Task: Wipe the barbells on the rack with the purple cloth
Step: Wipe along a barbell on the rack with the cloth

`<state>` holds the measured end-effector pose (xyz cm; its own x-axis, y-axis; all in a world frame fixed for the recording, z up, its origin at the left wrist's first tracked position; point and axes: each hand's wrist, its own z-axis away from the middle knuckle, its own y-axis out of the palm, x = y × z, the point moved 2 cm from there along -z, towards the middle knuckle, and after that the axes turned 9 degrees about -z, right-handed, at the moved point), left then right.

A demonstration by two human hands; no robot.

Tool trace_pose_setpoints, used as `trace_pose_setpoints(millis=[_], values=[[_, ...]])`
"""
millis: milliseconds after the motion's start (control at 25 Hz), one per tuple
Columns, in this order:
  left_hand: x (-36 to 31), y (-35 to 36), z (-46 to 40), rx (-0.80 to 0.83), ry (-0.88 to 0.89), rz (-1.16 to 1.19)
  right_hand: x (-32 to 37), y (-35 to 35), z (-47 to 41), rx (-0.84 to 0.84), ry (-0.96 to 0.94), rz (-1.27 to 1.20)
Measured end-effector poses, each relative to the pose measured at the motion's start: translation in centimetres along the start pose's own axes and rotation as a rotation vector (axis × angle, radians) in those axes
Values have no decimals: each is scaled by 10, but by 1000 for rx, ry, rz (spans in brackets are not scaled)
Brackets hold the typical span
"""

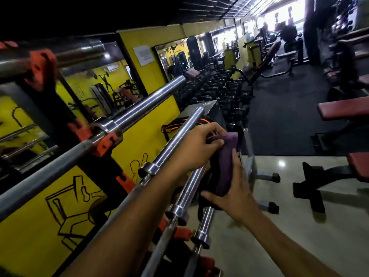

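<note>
Both hands on a folded purple cloth [226, 162] at the outer ends of chrome steel barbells [175, 140] racked on a black frame with orange hooks [105, 142].

Left hand [196, 148], reaching across the nearer bar sleeves, fingers curled over the cloth's top edge and pinching it. Right hand [234, 194] below, palm against the cloth's outer face, thumb hooked under its lower end, fingers laid up along it; clamped on the fabric. Cloth pressed upright between the two hands, just right of the chrome sleeves; the bar under it hidden. Above and left of the hands, a longer steel barbell [139, 108] slanting past the yellow painted wall [143, 128]. Right of the hands, a red padded weight bench [343, 108] on the floor.
</note>
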<state>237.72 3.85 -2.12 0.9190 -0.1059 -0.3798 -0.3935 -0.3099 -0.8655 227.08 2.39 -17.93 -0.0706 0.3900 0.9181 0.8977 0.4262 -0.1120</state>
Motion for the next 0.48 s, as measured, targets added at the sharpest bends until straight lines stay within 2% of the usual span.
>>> trace_pose_setpoints(millis=[80, 160, 200, 240, 320, 360, 400, 480], values=[[-2, 3, -27, 67, 17, 66, -4, 10, -40, -114, 23, -165], [5, 1, -40, 199, 36, 183, -15, 17, -69, -200, 134, -529], [17, -4, -42, 240, 46, 134, -22, 20, -82, -225, 269, -771], [40, -10, -43, 236, 43, -24, -32, 21, -95, -244, 411, -915], [93, -24, -37, 222, -16, -415, -46, 13, -115, -237, 502, -948], [117, -28, -31, 249, -71, -529, -51, 11, -127, -228, 500, -936], [137, -29, -24, 293, -125, -583, -54, 10, -139, -227, 479, -913], [158, -26, -15, 349, -182, -568, -60, 12, -167, -220, 434, -708]])
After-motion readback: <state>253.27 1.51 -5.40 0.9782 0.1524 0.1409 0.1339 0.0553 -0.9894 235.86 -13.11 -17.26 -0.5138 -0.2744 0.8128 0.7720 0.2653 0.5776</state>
